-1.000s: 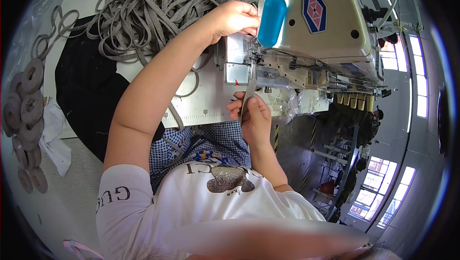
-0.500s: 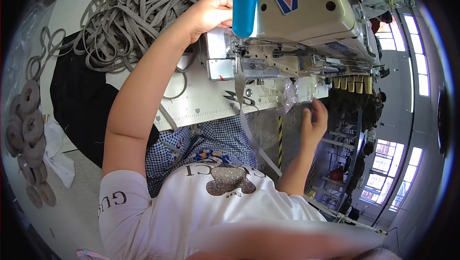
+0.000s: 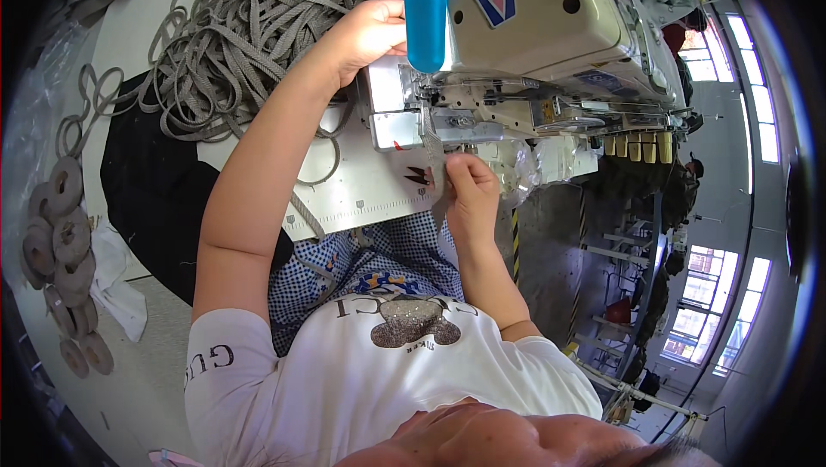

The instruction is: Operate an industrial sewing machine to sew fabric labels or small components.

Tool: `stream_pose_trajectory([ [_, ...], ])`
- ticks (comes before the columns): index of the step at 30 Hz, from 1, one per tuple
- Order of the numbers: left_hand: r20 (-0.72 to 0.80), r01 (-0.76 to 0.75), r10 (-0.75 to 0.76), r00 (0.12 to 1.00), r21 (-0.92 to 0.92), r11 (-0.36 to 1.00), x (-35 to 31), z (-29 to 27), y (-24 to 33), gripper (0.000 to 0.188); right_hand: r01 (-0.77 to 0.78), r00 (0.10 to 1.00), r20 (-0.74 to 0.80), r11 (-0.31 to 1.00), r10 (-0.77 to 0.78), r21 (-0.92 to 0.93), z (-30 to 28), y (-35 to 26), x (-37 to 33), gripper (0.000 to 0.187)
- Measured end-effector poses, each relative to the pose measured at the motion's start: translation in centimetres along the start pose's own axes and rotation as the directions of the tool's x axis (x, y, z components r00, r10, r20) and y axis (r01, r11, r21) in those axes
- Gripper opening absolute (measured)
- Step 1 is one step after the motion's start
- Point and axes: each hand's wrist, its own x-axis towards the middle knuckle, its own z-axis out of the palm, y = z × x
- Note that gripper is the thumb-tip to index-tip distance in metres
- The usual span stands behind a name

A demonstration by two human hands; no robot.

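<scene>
My left hand (image 3: 374, 34) is at the left end of the sewing machine (image 3: 533, 15), above its metal plate. Its fingers are bent together, and their tips are hidden behind a blue bottle-shaped piece (image 3: 425, 24). A narrow grey strap (image 3: 431, 136) comes down from under the machine's needle area to the table's front edge. My right hand (image 3: 473, 200) is closed at the strap's right side, thumb and forefinger pinched at it. Dark thread snips (image 3: 418, 176) lie on the table beside the strap, partly covered by it.
A large heap of grey strap (image 3: 249, 32) covers the table behind my left arm. Black cloth (image 3: 155, 183) lies on the left, with several grey rolls (image 3: 71, 239) beyond it. Clear plastic (image 3: 525, 166) sits right of my right hand. A ruler strip (image 3: 379, 206) edges the table.
My right hand has moved left and up from beyond the table's edge to the strap, and its fingers have closed. The left hand stays at the machine's left end.
</scene>
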Motion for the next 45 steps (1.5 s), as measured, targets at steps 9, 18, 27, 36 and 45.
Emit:
stream_pose_trajectory([
  [9,-0.002,0.008,-0.008,1.0,-0.032,0.999,0.5,-0.2,-0.5,0.013,0.312,0.663,-0.046,0.331,-0.747,-0.891,-11.2,-3.8,-0.2,0.012],
  [18,0.03,-0.003,0.003,1.0,-0.009,1.0,0.0,0.0,0.0,0.016,0.234,0.962,0.226,0.888,-0.153,-0.395,-1.0,0.0,0.3,0.025],
  [27,0.038,0.015,-0.014,0.999,-0.007,1.0,-0.2,0.4,0.7,0.017,-0.255,0.888,0.409,0.965,0.21,0.057,2.0,-0.6,0.4,0.033],
  [36,0.021,0.012,-0.012,1.0,-0.024,1.0,0.1,0.1,-0.1,0.016,-0.103,0.951,0.289,0.994,0.11,-0.038,2.7,-0.6,0.2,0.032],
  [45,0.015,0.01,-0.009,1.0,-0.042,0.999,0.7,-0.2,-0.9,0.019,-0.069,0.959,0.267,0.994,0.09,-0.085,2.7,-0.5,0.0,0.032],
])
